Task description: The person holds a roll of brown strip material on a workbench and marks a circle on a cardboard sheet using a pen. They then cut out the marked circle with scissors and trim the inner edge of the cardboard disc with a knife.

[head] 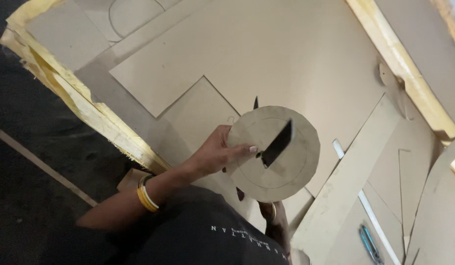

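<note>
Left fingers: the left hand (215,154) pinches the left edge of the cardboard disc (275,153), thumb on the near face with its nail at mid-frame, the other fingers hidden behind the board.
Disc position: centre of the frame, held up off the cardboard sheets (266,54), face tilted toward the camera, a pencilled inner circle on it.
Blade: a dark blade (277,143) stands through the disc, its long axis running from lower left to upper right; a small dark tip shows above the disc's upper rim.
Key relation: the blade lies just right of the left thumb, close but apart from it, its lower end nearest the thumbnail.
Right hand: the right hand (275,221) sits below the disc at bottom centre, mostly hidden by it; whether its fingers are clenched I cannot tell.
Nearer hand: the left.
Left arm pose: forearm comes in from lower left, wrist with yellow bangles (147,197), bent up toward the disc.
Surroundings: yellow-edged frame (85,105) at left, a white strip (365,201) and a blue tool (369,243) at lower right.
</note>
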